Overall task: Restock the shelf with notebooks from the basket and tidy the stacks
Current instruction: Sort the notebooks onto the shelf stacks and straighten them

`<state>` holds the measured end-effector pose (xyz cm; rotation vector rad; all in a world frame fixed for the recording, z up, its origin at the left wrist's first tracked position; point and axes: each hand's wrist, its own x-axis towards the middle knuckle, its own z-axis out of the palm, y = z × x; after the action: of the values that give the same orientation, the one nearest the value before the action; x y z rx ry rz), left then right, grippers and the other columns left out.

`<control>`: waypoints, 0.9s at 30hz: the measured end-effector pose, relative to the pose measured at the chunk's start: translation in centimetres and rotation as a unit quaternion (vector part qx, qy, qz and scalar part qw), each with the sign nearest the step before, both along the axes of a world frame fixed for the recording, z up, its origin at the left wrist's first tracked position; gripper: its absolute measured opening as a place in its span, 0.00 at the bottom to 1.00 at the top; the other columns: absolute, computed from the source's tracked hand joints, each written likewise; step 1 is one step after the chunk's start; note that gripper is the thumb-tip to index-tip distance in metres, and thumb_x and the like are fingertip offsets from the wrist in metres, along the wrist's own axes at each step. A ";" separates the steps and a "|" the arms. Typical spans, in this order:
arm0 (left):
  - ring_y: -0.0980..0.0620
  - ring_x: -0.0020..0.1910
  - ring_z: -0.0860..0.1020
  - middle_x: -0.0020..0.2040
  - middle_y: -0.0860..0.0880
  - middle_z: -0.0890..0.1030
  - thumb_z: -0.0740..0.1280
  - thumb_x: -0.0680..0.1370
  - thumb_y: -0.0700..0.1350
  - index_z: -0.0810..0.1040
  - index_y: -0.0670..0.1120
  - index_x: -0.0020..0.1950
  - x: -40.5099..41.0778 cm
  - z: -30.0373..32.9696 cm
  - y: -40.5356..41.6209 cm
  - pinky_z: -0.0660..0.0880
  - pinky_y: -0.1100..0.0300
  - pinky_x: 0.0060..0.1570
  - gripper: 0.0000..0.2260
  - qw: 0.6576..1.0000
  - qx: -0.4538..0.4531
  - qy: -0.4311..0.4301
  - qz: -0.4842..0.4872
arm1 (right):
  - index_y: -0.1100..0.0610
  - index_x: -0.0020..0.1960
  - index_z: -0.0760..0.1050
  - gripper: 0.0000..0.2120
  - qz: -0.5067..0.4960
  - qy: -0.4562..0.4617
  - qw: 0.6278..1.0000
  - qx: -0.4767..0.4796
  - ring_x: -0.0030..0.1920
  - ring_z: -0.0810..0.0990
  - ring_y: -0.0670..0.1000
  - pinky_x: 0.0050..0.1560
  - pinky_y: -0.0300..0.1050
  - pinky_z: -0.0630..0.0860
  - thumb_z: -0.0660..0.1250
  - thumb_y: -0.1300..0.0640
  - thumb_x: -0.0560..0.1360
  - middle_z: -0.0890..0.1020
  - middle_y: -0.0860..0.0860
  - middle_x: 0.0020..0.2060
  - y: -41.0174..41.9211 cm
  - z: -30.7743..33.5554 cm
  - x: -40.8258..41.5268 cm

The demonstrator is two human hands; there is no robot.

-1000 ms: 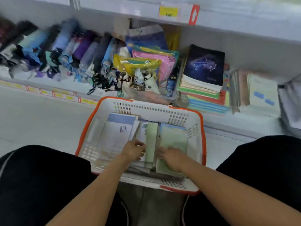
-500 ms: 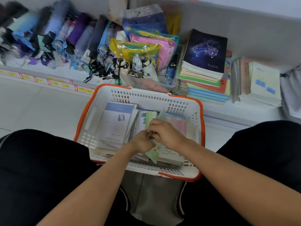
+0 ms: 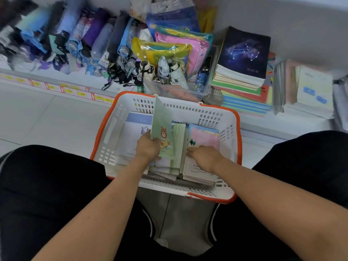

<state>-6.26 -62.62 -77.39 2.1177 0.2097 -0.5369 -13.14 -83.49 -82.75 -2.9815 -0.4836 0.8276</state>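
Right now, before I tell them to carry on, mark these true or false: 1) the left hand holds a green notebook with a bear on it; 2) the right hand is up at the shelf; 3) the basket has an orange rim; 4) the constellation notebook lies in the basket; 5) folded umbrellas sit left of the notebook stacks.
1) True: the left hand grips the green bear notebook, tilted up.
2) False: the right hand rests on notebooks inside the basket.
3) True.
4) False: the constellation notebook tops a stack on the shelf.
5) True: the folded umbrellas lie at the shelf's left end.
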 end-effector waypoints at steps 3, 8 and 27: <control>0.44 0.46 0.81 0.55 0.44 0.81 0.59 0.80 0.38 0.77 0.45 0.62 -0.4 -0.6 -0.1 0.81 0.59 0.29 0.13 0.999 -0.037 0.020 0.001 | 0.55 0.67 0.74 0.25 0.006 -0.020 1.000 -0.006 0.58 0.77 0.59 0.50 0.52 0.78 0.60 0.72 0.74 0.74 0.52 0.68 0.0 0.5 0.0; 0.42 0.47 0.82 0.54 0.44 0.80 0.60 0.81 0.40 0.76 0.50 0.58 -0.4 -0.1 -0.4 0.82 0.52 0.31 0.10 0.993 -0.096 0.057 0.034 | 0.56 0.54 0.75 0.08 -0.029 -0.012 0.999 0.037 0.50 0.78 0.59 0.44 0.48 0.73 0.58 0.64 0.79 0.72 0.51 0.42 0.1 2.4 0.7; 0.45 0.55 0.82 0.57 0.47 0.83 0.66 0.80 0.41 0.72 0.51 0.68 2.6 11.3 1.8 0.82 0.44 0.44 0.17 0.947 -0.320 -0.010 -0.032 | 0.56 0.68 0.69 0.30 -0.295 -0.392 0.786 0.378 0.64 0.68 0.44 0.61 0.36 0.67 0.76 0.48 0.71 0.70 0.50 0.64 1.3 17.9 8.0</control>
<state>-3.71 -60.86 -66.09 1.4978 -0.0476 -0.5332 -5.13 -82.18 -64.89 -2.2842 0.1467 -0.5743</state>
